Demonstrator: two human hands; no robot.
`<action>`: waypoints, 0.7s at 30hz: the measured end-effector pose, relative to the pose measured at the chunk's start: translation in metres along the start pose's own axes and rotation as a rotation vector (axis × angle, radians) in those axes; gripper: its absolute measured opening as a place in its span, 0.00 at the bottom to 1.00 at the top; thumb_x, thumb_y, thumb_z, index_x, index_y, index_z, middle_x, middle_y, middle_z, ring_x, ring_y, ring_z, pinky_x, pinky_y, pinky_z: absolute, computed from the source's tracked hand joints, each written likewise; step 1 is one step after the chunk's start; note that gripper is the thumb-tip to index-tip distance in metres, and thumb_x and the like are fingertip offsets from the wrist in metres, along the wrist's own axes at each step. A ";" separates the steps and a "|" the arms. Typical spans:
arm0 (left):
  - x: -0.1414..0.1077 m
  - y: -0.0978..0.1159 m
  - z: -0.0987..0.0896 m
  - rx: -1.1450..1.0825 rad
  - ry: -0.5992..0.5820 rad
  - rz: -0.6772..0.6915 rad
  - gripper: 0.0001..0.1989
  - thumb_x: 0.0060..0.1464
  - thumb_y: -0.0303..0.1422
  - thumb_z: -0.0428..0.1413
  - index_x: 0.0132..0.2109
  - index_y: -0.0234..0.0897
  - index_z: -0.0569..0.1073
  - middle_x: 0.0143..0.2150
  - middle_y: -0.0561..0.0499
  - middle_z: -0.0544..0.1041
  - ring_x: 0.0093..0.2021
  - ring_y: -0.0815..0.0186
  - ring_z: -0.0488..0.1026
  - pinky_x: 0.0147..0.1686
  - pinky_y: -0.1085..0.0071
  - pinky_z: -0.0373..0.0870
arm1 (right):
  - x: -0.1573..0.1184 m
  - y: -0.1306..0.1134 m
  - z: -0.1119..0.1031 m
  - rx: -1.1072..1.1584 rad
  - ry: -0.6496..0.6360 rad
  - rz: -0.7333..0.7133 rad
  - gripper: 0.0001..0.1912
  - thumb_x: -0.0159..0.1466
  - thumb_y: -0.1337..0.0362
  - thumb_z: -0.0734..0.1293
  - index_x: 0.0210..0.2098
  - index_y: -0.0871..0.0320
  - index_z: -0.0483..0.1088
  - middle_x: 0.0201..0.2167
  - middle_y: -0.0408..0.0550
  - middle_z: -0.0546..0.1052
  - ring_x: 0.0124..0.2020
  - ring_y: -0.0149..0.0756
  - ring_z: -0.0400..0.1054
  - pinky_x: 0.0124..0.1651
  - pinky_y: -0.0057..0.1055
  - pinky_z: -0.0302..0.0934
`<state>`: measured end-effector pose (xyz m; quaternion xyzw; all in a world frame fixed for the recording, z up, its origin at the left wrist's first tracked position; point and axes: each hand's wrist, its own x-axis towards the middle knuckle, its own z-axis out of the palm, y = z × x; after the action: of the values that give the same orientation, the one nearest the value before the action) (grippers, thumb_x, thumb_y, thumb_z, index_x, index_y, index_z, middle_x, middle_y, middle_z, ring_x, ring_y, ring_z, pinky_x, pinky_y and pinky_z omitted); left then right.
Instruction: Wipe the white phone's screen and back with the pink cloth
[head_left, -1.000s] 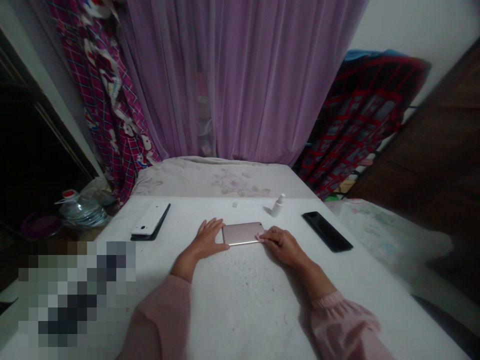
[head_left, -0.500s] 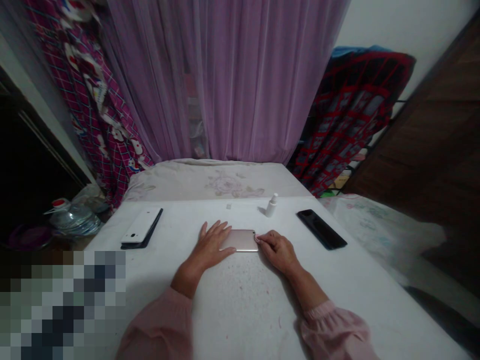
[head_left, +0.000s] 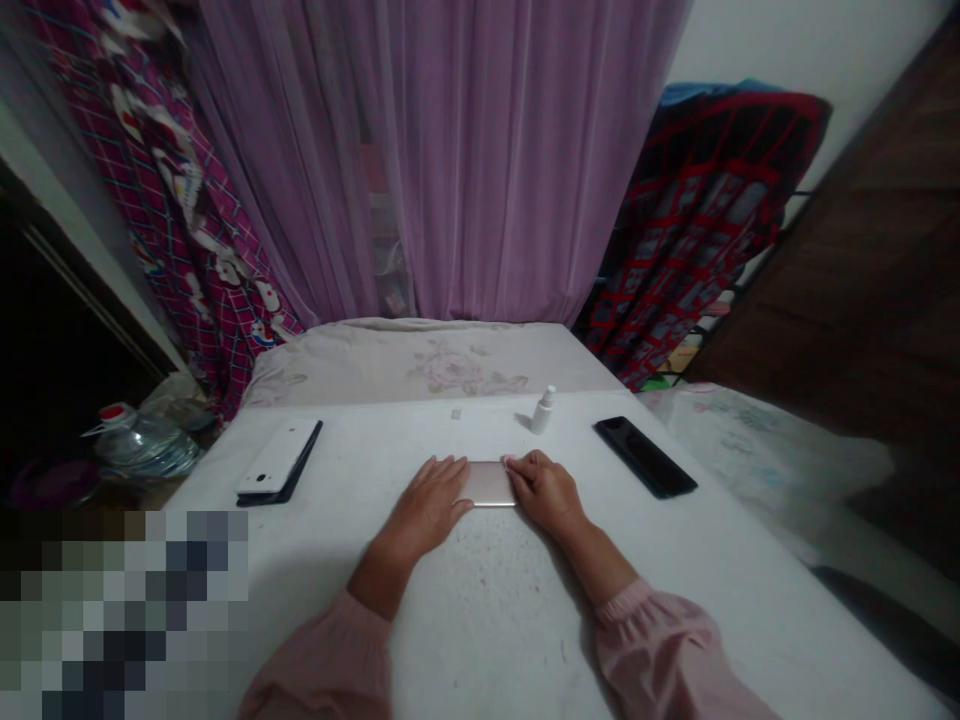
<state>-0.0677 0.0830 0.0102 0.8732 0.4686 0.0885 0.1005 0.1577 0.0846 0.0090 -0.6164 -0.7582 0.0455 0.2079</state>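
A rose-gold smartphone [head_left: 491,484] lies back side up on the white-covered table, in front of me. My left hand [head_left: 433,500] holds its left end, with the fingers over the far side and the thumb along the near edge. My right hand [head_left: 549,492] is closed at the phone's right end. Its fingertips pinch a small pale pinkish-white pad [head_left: 508,462] against the far right corner of the phone. Most of the pad is hidden by the fingers, so I cannot tell its exact kind.
Behind the phone stands a small white spray bottle [head_left: 543,410]. A black phone [head_left: 645,457] lies to the right. At left, a white phone [head_left: 283,457] rests on a dark one [head_left: 294,480]. A tiny pale square [head_left: 456,414] lies further back. Beside the table is a large water bottle [head_left: 142,440].
My right hand has moved the pad slightly left and away from me, to the phone's far corner. My left hand's fingers have drawn together and lie further over the phone.
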 end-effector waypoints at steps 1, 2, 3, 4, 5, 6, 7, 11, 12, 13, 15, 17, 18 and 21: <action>0.000 0.000 0.001 -0.003 0.001 -0.006 0.25 0.66 0.40 0.46 0.66 0.38 0.60 0.69 0.45 0.59 0.69 0.57 0.53 0.69 0.56 0.45 | -0.005 0.000 -0.002 -0.015 0.000 -0.027 0.16 0.69 0.60 0.59 0.47 0.50 0.77 0.35 0.46 0.76 0.33 0.32 0.70 0.35 0.26 0.58; 0.001 0.000 0.003 -0.009 0.005 -0.008 0.25 0.65 0.39 0.47 0.66 0.37 0.60 0.69 0.44 0.59 0.69 0.57 0.54 0.68 0.56 0.48 | -0.011 0.000 -0.003 -0.030 -0.001 -0.052 0.16 0.69 0.60 0.59 0.47 0.49 0.77 0.34 0.46 0.76 0.32 0.32 0.70 0.35 0.26 0.58; 0.001 0.000 0.004 -0.018 0.011 -0.004 0.25 0.65 0.38 0.48 0.66 0.36 0.60 0.68 0.43 0.60 0.69 0.57 0.55 0.68 0.56 0.50 | -0.015 -0.001 -0.005 -0.039 -0.002 -0.071 0.16 0.69 0.59 0.59 0.47 0.49 0.77 0.34 0.46 0.76 0.31 0.33 0.69 0.35 0.27 0.57; 0.001 0.000 0.006 -0.030 0.020 0.008 0.24 0.65 0.37 0.49 0.65 0.36 0.61 0.68 0.43 0.61 0.68 0.57 0.56 0.68 0.57 0.51 | -0.018 -0.001 -0.007 -0.043 -0.006 -0.080 0.16 0.69 0.59 0.59 0.47 0.49 0.77 0.34 0.46 0.76 0.31 0.33 0.69 0.35 0.27 0.57; 0.001 -0.001 0.008 -0.044 0.032 0.025 0.23 0.64 0.36 0.49 0.64 0.36 0.62 0.67 0.43 0.62 0.68 0.57 0.57 0.67 0.57 0.53 | -0.019 -0.001 -0.009 -0.042 -0.014 -0.081 0.16 0.69 0.59 0.59 0.47 0.48 0.77 0.34 0.46 0.76 0.32 0.33 0.70 0.35 0.27 0.57; 0.001 -0.002 0.011 -0.059 0.050 0.046 0.22 0.64 0.34 0.49 0.63 0.37 0.64 0.66 0.44 0.64 0.67 0.58 0.59 0.66 0.58 0.55 | -0.019 0.000 -0.010 -0.036 -0.027 -0.074 0.16 0.69 0.59 0.59 0.47 0.48 0.77 0.34 0.46 0.76 0.32 0.33 0.70 0.35 0.27 0.58; 0.001 -0.002 0.013 -0.072 0.073 0.070 0.21 0.64 0.33 0.49 0.62 0.38 0.65 0.65 0.45 0.66 0.66 0.59 0.61 0.65 0.58 0.58 | -0.016 0.000 -0.011 -0.027 -0.041 -0.060 0.15 0.68 0.60 0.60 0.48 0.47 0.77 0.34 0.45 0.76 0.33 0.33 0.70 0.35 0.27 0.58; -0.005 -0.005 0.022 -0.049 0.194 0.144 0.16 0.64 0.29 0.49 0.56 0.40 0.72 0.59 0.48 0.73 0.60 0.61 0.69 0.60 0.60 0.67 | 0.007 0.006 -0.011 0.034 -0.090 0.022 0.15 0.67 0.61 0.61 0.48 0.46 0.77 0.37 0.44 0.77 0.37 0.34 0.72 0.38 0.27 0.60; -0.006 -0.005 0.022 -0.034 0.220 0.155 0.16 0.64 0.28 0.49 0.55 0.40 0.73 0.58 0.48 0.75 0.59 0.61 0.70 0.59 0.60 0.68 | 0.013 0.008 -0.011 0.049 -0.105 0.032 0.14 0.67 0.61 0.62 0.48 0.46 0.77 0.38 0.44 0.77 0.38 0.34 0.72 0.40 0.27 0.60; -0.007 -0.005 0.022 -0.022 0.242 0.163 0.15 0.64 0.28 0.49 0.54 0.39 0.74 0.56 0.48 0.76 0.57 0.60 0.71 0.57 0.61 0.70 | 0.019 0.010 -0.010 0.061 -0.123 0.029 0.14 0.67 0.61 0.62 0.48 0.47 0.77 0.38 0.45 0.77 0.39 0.34 0.72 0.41 0.27 0.61; -0.009 -0.004 0.021 -0.011 0.261 0.178 0.14 0.63 0.28 0.50 0.52 0.39 0.76 0.54 0.48 0.77 0.55 0.60 0.73 0.55 0.62 0.72 | 0.029 0.012 -0.011 0.073 -0.160 -0.008 0.14 0.67 0.62 0.63 0.47 0.48 0.77 0.39 0.46 0.77 0.41 0.35 0.72 0.43 0.27 0.61; -0.009 -0.004 0.020 -0.013 0.259 0.185 0.14 0.63 0.28 0.50 0.52 0.39 0.76 0.53 0.47 0.78 0.54 0.60 0.73 0.54 0.62 0.72 | 0.037 0.009 -0.012 0.070 -0.197 -0.071 0.13 0.66 0.63 0.63 0.46 0.49 0.78 0.40 0.47 0.78 0.42 0.35 0.72 0.45 0.27 0.61; -0.009 -0.004 0.020 -0.019 0.255 0.184 0.14 0.63 0.27 0.50 0.52 0.39 0.76 0.53 0.47 0.77 0.55 0.60 0.73 0.55 0.61 0.72 | 0.041 0.005 -0.013 0.064 -0.218 -0.106 0.13 0.66 0.64 0.64 0.45 0.50 0.78 0.40 0.47 0.78 0.42 0.35 0.71 0.46 0.28 0.61; -0.009 -0.002 0.020 -0.033 0.250 0.175 0.15 0.63 0.26 0.49 0.52 0.38 0.75 0.54 0.46 0.77 0.55 0.60 0.73 0.56 0.60 0.71 | 0.053 -0.014 -0.013 0.023 -0.282 -0.199 0.13 0.65 0.66 0.64 0.45 0.49 0.78 0.42 0.47 0.78 0.43 0.35 0.71 0.47 0.29 0.60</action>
<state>-0.0694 0.0753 -0.0098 0.8912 0.3979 0.2126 0.0476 0.1417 0.1290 0.0388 -0.5235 -0.8365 0.1192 0.1098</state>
